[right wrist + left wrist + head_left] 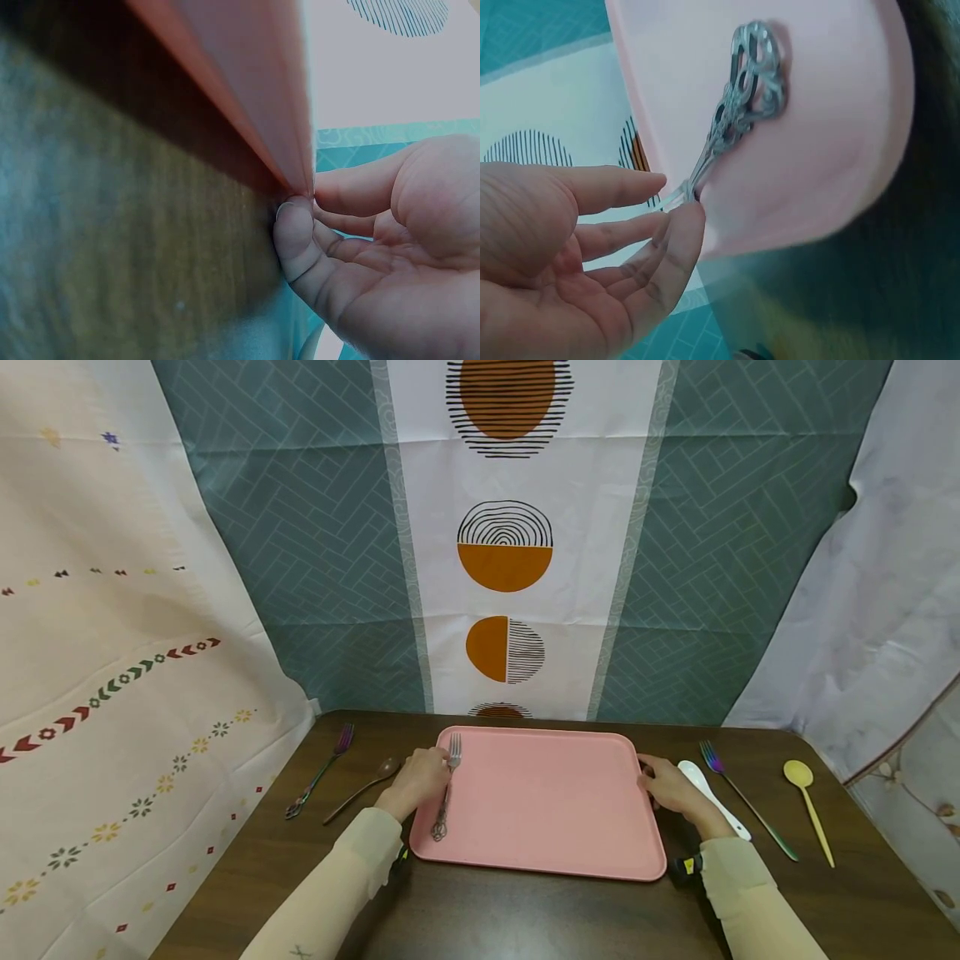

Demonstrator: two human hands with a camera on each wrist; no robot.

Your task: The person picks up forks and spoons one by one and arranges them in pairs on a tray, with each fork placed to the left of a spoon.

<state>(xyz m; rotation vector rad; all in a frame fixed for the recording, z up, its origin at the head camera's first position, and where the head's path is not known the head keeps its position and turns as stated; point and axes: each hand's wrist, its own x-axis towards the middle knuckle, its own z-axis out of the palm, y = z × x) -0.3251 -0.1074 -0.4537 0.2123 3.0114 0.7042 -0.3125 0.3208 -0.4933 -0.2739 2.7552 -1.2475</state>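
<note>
A pink rectangular tray lies on the dark table, and a silver fork with an ornate openwork handle rests along its left side, tines pointing away. My left hand is over the tray's left edge and pinches the fork around its neck between thumb and fingertips. On the opposite side, my right hand grips the tray's right rim; the right wrist view has the rim pinched between thumb and forefinger.
Left of the tray lie a brown spoon and a purple-green fork. To the right are a white spoon, close beside my right hand, a rainbow fork and a yellow spoon. Patterned cloths hang behind the table.
</note>
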